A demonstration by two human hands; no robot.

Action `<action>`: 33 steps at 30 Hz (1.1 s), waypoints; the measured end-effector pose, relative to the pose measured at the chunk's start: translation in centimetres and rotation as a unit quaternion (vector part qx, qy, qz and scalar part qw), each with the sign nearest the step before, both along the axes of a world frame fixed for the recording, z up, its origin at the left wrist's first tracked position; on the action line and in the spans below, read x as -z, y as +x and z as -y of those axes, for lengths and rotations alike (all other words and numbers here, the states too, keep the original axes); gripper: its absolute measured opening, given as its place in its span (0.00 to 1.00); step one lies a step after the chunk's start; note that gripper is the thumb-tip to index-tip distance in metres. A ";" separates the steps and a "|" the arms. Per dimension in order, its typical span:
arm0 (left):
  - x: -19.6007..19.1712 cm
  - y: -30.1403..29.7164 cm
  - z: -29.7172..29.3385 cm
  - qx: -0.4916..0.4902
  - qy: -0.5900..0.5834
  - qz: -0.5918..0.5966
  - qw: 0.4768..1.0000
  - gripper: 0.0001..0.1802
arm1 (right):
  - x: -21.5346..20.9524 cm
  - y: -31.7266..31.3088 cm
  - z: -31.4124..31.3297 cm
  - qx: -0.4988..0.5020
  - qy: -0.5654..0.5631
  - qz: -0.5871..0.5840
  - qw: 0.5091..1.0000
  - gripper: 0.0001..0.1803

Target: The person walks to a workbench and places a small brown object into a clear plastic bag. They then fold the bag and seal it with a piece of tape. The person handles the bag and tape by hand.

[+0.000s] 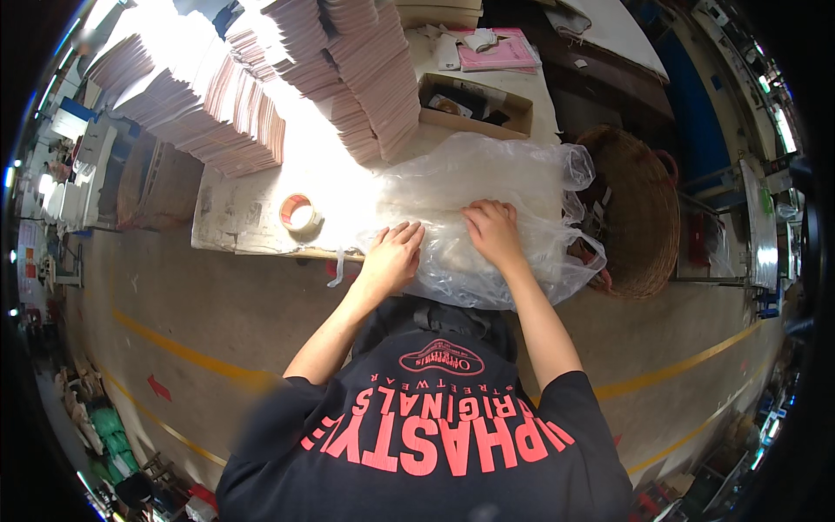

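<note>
- Clear, crinkled plastic bag lies spread over the near right part of the surface, draping past its front edge; something pale and flat shows through it, too cloudy to identify.
- Left hand: fingers laid on the bag's left part, slightly apart. Right hand: fingers bent, tips on the film near its middle; whether they pinch it, I cannot tell.
- Black short-sleeved T-shirt on the person: large coral-red capitals across the front, with a smaller line of letters and an oval emblem nearer the surface.
- Whitish, scuffed surface, glaring under strong light. Left of the bag, a cream tape roll with a reddish core sits near the front edge.
- Tall stacks of thin, pinkish-white sheets fill the far left and middle.
- Open, shallow brown cardboard box, behind the bag: dark objects and a small white-and-orange item inside.
- Flat bright-pink packet beyond the box, its print too small to read.
- Round brown wicker basket right of the surface, holding dark scraps hard to make out.
- Grey-brown floor, with yellow lines and a red arrow.
</note>
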State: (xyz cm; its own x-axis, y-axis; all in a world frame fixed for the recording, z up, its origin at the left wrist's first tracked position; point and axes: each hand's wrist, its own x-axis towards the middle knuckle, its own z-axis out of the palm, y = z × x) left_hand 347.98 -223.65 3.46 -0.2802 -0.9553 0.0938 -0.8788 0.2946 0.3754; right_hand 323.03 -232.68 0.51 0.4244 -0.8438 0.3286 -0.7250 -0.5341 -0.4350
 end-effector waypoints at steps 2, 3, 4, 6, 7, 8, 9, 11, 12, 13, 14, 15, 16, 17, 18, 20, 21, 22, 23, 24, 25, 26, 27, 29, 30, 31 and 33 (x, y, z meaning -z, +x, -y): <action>0.6 0.2 -0.3 0.001 0.009 0.008 1.000 0.27 | 0.7 0.4 0.2 0.013 -0.004 -0.015 1.000 0.12; 0.8 0.4 -0.4 0.008 0.005 0.001 1.000 0.28 | 0.9 0.6 0.3 0.021 -0.004 -0.021 1.000 0.12; 1.0 0.5 -0.4 0.013 0.005 -0.002 1.000 0.29 | 1.0 0.8 0.4 0.035 0.014 -0.037 0.999 0.12; 1.1 0.8 -0.6 0.021 0.003 -0.018 1.000 0.30 | 1.1 1.2 0.7 0.039 -0.010 -0.047 0.998 0.09; 1.2 0.9 -0.6 0.024 0.000 -0.031 0.999 0.30 | 1.1 1.3 0.8 0.046 -0.011 -0.062 0.997 0.08; 1.2 0.9 -0.5 0.026 -0.003 -0.043 0.999 0.30 | 1.0 1.5 0.9 0.047 -0.007 -0.070 0.996 0.08; 1.3 1.0 -0.4 0.030 -0.005 -0.055 0.998 0.30 | 0.9 1.6 1.0 0.050 -0.001 -0.082 0.995 0.07; 1.5 1.0 -0.3 0.038 -0.018 -0.083 0.996 0.30 | 0.6 1.8 1.1 0.059 -0.002 -0.112 0.992 0.08; 1.6 1.0 -0.2 0.036 -0.007 -0.080 0.996 0.29 | 0.6 1.8 1.2 0.064 -0.009 -0.129 0.990 0.09; 1.8 1.0 -0.2 0.034 -0.004 -0.080 0.996 0.29 | 0.5 1.9 1.2 0.069 -0.016 -0.146 0.987 0.10; 1.9 0.9 -0.2 0.032 0.000 -0.081 0.996 0.29 | 0.4 2.0 1.3 0.066 -0.013 -0.143 0.987 0.10; 2.1 0.9 -0.3 0.030 0.003 -0.075 0.997 0.29 | 0.4 2.0 1.3 0.063 -0.009 -0.140 0.988 0.10; 2.2 0.9 -0.3 0.029 0.006 -0.068 0.997 0.30 | 0.3 1.9 1.3 0.064 0.007 -0.146 0.987 0.11; 2.3 1.0 -0.4 0.026 0.021 -0.056 0.998 0.30 | 0.2 1.8 1.3 0.054 0.012 -0.121 0.991 0.10; 2.4 1.0 -0.5 0.028 0.015 -0.060 0.998 0.31 | 0.1 1.7 1.3 0.047 0.029 -0.105 0.993 0.10; 2.6 1.1 -0.7 0.027 0.027 -0.054 0.998 0.31 | -0.2 1.2 1.3 0.029 0.047 -0.081 0.995 0.09; 2.6 1.2 -0.7 0.027 0.028 -0.059 0.997 0.31 | -0.3 0.8 1.2 0.019 0.048 -0.074 0.996 0.09; 2.7 1.2 -0.8 0.027 0.030 -0.062 0.997 0.32 | -0.4 0.5 1.2 0.013 0.038 -0.069 0.997 0.08; 2.8 1.2 -0.8 0.029 0.030 -0.065 0.997 0.32 | -0.5 0.3 1.2 0.005 0.035 -0.071 0.997 0.07; 3.0 1.2 -0.7 0.028 0.032 -0.064 0.997 0.32 | -0.6 0.0 1.1 0.001 0.020 -0.074 0.997 0.07; 3.1 1.2 -0.7 0.028 0.032 -0.064 0.997 0.32 | -0.5 -0.1 1.1 -0.004 -0.001 -0.080 0.997 0.06; 3.3 1.3 -0.7 0.029 0.030 -0.063 0.997 0.32 | -0.4 -0.2 1.1 0.000 0.008 -0.093 0.996 0.05; 3.5 1.3 -0.7 0.031 0.032 -0.068 0.997 0.32 | -0.3 -0.3 1.1 0.004 0.012 -0.108 0.994 0.05; 4.0 1.5 -0.7 0.035 0.037 -0.076 0.996 0.31 | 0.1 -0.2 1.0 0.012 0.013 -0.115 0.993 0.04; 4.2 1.7 -0.6 0.038 0.021 -0.105 0.994 0.31 | 0.3 -0.2 1.1 0.017 0.011 -0.107 0.994 0.03; 4.4 1.9 -0.5 0.041 0.010 -0.131 0.990 0.30 | 0.5 -0.2 1.1 0.023 0.009 -0.104 0.994 0.03; 4.6 2.5 -0.4 0.005 -0.006 -0.191 0.982 0.30 | 0.9 -0.4 1.2 0.016 0.013 -0.084 0.996 0.02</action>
State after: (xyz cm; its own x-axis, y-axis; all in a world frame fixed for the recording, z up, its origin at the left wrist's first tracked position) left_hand 350.51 -223.21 -1.18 -0.2320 -0.9508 0.2055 -0.6717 0.3094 0.6731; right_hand 322.64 -233.88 -0.41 0.4433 -0.8657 0.2326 -0.8056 -0.4986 -0.3201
